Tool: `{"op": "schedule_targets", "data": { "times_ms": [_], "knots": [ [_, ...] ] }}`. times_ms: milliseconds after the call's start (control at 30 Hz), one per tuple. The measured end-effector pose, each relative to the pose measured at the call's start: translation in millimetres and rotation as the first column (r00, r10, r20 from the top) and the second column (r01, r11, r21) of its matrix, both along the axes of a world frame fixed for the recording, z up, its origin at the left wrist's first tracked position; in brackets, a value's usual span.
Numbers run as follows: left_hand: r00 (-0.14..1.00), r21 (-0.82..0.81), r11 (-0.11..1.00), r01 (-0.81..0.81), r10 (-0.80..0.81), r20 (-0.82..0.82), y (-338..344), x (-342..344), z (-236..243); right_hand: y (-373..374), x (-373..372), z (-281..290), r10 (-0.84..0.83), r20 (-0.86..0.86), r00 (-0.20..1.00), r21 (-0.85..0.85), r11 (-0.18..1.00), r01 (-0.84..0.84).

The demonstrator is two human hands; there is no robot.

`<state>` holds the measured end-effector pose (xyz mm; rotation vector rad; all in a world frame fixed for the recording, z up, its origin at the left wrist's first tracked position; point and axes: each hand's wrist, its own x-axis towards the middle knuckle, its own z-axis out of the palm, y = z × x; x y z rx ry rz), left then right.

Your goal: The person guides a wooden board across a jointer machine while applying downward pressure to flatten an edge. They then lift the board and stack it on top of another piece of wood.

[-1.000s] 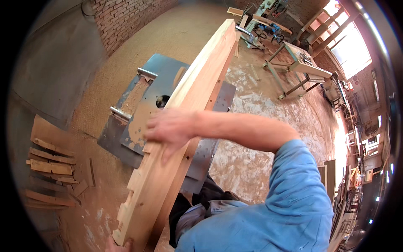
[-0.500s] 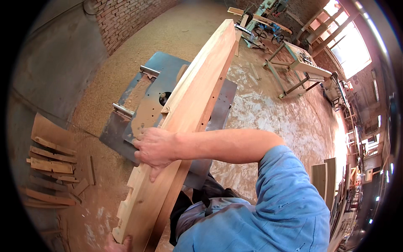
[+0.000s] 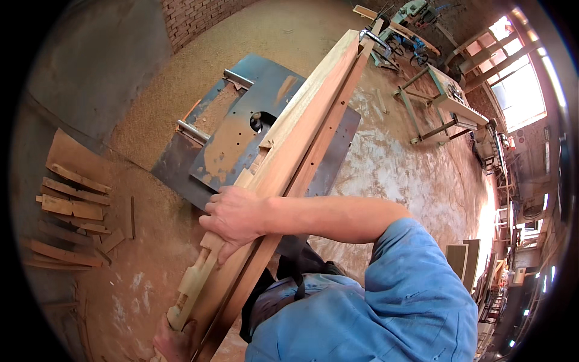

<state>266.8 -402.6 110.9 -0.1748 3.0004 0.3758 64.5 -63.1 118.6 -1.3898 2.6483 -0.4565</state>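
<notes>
A long pale wooden board [image 3: 289, 154] with notches along its left edge lies slantwise over a grey metal machine table [image 3: 238, 130]. My right hand [image 3: 236, 218] is closed over its middle, fingers at the notched edge and thumb on the upper face. Close to the lower edge of the view, my left hand [image 3: 175, 339] grips the near end; part of it is out of sight. Beside the board's right side runs a straight wooden fence [image 3: 325, 136] with small holes, a dark gap between them. A round cutter opening [image 3: 261, 122] shows in the table just left of the board.
A metal clamp [image 3: 375, 41] sits at the fence's far end. Several cut wood pieces [image 3: 72, 208] lie on the floor at left. A workbench [image 3: 449, 99] stands at far right, and sawdust [image 3: 139, 108] covers the floor behind the table.
The board has tilted and come away from the fence, so a gap shows between them. More of the notched edge is visible. Both hands keep their hold; the whole view has shifted slightly.
</notes>
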Motion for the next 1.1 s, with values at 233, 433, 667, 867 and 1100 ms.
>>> {"op": "schedule_targets", "data": {
  "times_ms": [233, 433, 667, 867, 1100],
  "knots": [
    [0.959, 0.003, 0.991, -0.137, 0.132, 0.250, 32.8, -28.3, 24.0, 7.9, -5.2, -12.9, -0.039, -0.009, 0.999, 0.035, 0.999, 0.040],
    [0.944, 0.117, 0.955, -0.271, 0.240, 0.229, -19.3, 1.0, 45.6, -65.1, -22.0, -2.2, 0.062, 0.228, 0.972, 0.154, 0.983, -0.099],
    [0.991, -0.069, 0.997, 0.047, -0.055, -0.124, -100.9, 10.7, 34.4, -31.9, -32.2, -25.6, -0.054, 0.042, 0.998, 0.158, 0.986, 0.046],
    [0.911, 0.093, 0.991, -0.097, 0.051, 0.409, -128.8, 43.0, 6.4, -37.3, -25.4, -31.9, 0.025, 0.048, 0.999, 0.224, 0.974, -0.035],
    [0.958, 0.099, 0.995, -0.034, 0.004, 0.285, -115.3, 21.5, -5.2, -33.5, -45.7, -37.0, 0.026, 0.124, 0.992, 0.131, 0.990, -0.042]
  ]
}}
